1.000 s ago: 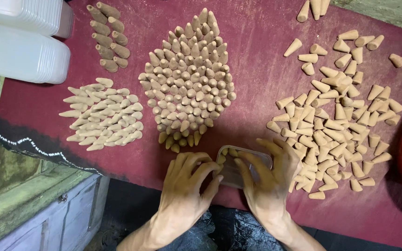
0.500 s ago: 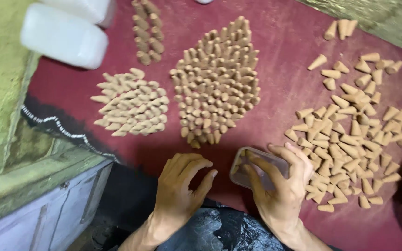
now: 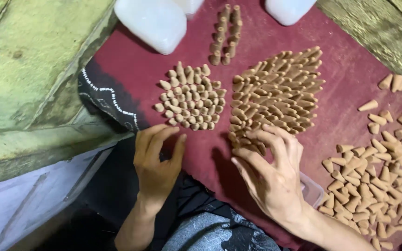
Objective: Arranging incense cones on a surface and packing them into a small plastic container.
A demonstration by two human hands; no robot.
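On maroon cloth (image 3: 350, 79): cone clusters (image 3: 275, 93); green concrete ledge (image 3: 29, 69) beside.

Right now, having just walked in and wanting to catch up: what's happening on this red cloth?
A person is working with small tan cones on a dark red cloth. Their right hand has its fingertips on the near edge of a large packed cluster of cones. The left hand rests flat at the cloth's edge, just below a smaller cluster. A loose pile of cones lies to the right, a clear plastic tray sits partly under the right wrist, and white containers stand at the far side.
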